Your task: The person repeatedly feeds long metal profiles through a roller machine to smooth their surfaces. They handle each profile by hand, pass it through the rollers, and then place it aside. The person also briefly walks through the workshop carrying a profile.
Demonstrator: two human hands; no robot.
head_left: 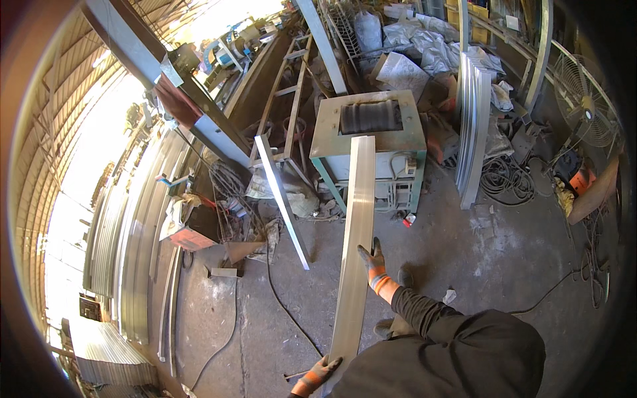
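Note:
A long, pale metal channel (358, 219) stretches from my body out to a green-grey machine (318, 142). Its far end overlaps the machine's front edge, just short of a dark roller (370, 117) set in the top; whether it rests there I cannot tell. My right hand (375, 266), in a dark and orange glove, grips the channel's right edge about midway, thumb raised. Lower down, my left hand (317, 375), gloved alike, holds the left edge near the close end. Both hands are closed on the channel, with some fingers hidden beneath it.
Left of the machine, a narrow bright metal bar (284, 202) stands tilted. Several long strips (470, 126) lean upright on the right, beside coiled cable (507, 180) and a fan (587, 106). A cable (282, 302) crosses the floor at left, near a box (192, 229).

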